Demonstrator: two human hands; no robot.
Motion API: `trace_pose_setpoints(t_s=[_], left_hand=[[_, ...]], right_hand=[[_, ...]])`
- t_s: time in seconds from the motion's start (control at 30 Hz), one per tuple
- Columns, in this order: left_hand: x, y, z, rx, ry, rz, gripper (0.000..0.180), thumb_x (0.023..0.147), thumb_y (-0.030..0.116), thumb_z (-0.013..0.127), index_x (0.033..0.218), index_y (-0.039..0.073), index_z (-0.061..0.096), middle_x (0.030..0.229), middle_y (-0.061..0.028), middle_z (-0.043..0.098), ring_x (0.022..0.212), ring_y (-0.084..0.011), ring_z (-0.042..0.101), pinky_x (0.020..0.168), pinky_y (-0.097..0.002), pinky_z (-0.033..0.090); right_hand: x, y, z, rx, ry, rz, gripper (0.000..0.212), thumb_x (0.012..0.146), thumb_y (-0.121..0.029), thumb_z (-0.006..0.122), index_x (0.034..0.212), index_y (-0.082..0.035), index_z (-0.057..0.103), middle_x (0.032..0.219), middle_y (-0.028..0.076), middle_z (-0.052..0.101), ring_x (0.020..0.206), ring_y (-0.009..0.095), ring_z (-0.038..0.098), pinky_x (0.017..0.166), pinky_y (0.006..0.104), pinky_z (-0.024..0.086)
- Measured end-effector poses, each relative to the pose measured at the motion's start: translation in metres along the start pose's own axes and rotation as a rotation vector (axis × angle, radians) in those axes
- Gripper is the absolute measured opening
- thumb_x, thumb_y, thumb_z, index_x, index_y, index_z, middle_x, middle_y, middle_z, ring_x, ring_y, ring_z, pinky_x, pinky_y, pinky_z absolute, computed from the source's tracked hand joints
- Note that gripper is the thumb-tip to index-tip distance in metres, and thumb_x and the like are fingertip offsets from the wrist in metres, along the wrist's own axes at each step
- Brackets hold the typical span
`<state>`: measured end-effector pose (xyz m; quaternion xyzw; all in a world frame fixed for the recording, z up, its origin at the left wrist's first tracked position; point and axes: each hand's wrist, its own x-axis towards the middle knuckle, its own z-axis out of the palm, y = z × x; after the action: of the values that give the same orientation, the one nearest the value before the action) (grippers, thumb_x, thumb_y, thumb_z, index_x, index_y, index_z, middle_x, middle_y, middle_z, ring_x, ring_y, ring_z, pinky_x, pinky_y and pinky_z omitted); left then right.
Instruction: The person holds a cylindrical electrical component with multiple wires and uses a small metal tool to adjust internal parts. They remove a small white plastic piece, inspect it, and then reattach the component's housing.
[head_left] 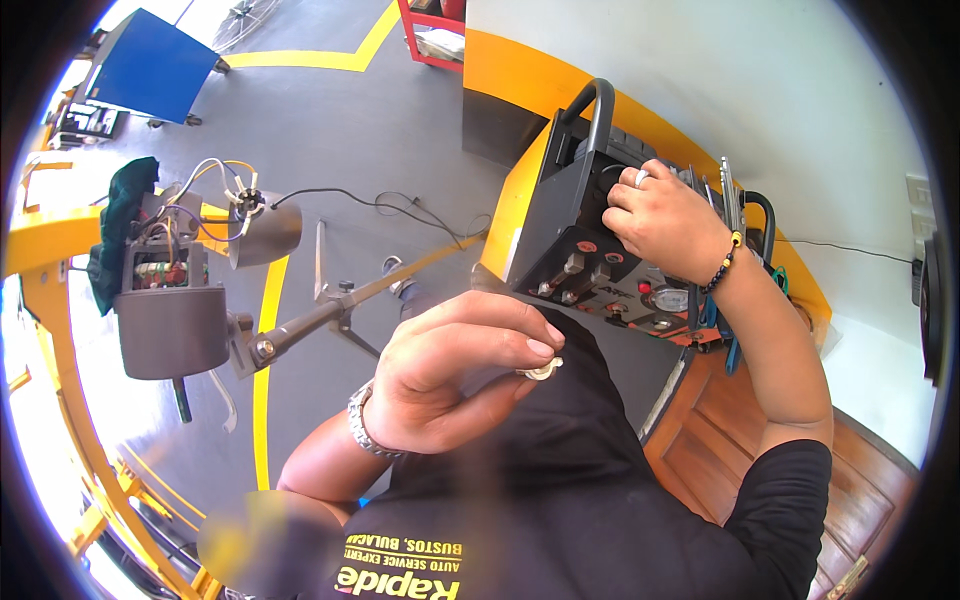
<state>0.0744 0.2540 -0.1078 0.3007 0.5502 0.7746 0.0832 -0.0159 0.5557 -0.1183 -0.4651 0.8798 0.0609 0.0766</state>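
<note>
My left hand, with a metal watch on its wrist, is raised in front of my black shirt. Thumb and fingertips pinch a small cream-coloured part; most of it is hidden by the fingers. My right hand, wearing a ring and a beaded bracelet, is over the top of a black machine with a carrying handle. Its fingers curl down into the machine's top, and whatever they hold is hidden. A control panel with knobs, a red button and a gauge lies below that hand.
Several hand tools stand at the machine's right side. A jointed stand arm carries an opened lamp-like head with exposed wires. A black cable runs along the floor. Further off are a blue cabinet and a red trolley.
</note>
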Motion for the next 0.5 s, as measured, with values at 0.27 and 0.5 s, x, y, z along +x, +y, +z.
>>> trace_pose_setpoints(t_s=[0.27,0.5], left_hand=[[-0.002,0.004,0.02,-0.222,0.104,-0.095,0.039,0.083,-0.015,0.066,0.119,-0.001,0.062,0.121,-0.02,0.057,0.108,-0.0286,0.067,0.092,-0.0396,0.06],[-0.007,0.003,0.023,-0.236,0.148,-0.064,0.031,0.087,-0.006,0.07,0.116,-0.002,0.063,0.119,-0.0195,0.058,0.107,-0.0293,0.067,0.092,-0.0413,0.06]], right_hand=[[-0.006,0.002,0.009,0.025,0.09,0.04,0.004,0.078,-0.011,0.068,0.08,-0.009,0.065,0.093,0.004,0.064,0.103,0.022,0.062,0.088,0.0366,0.046],[-0.002,0.004,0.011,0.119,0.031,0.071,0.01,0.079,-0.012,0.071,0.086,-0.009,0.064,0.095,0.004,0.063,0.105,0.023,0.061,0.089,0.0376,0.046]])
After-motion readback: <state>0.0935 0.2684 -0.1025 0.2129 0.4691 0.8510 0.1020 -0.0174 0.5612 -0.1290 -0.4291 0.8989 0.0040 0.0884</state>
